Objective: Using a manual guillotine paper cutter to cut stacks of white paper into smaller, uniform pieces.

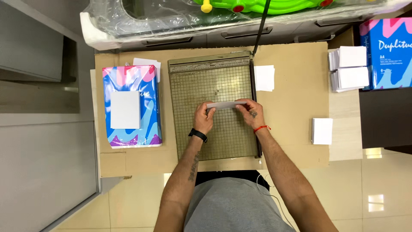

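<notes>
A narrow stack of white paper (225,105) is held edge-up over the gridded bed of a green paper cutter (189,86). My left hand (203,118) grips its left end; a black band sits on that wrist. My right hand (251,113) grips its right end, close to the cutter's right edge; a red string is on that wrist. The cutter's black blade arm (261,25) is raised and points away from me.
A colourful paper ream (148,109) with a white sheet stack (125,109) on it lies left. Small white stacks lie at the cutter's right (265,77), far right (348,68) and nearer right (322,130). The brown cardboard (296,111) covers the table. A plastic-wrapped toy (180,17) sits behind.
</notes>
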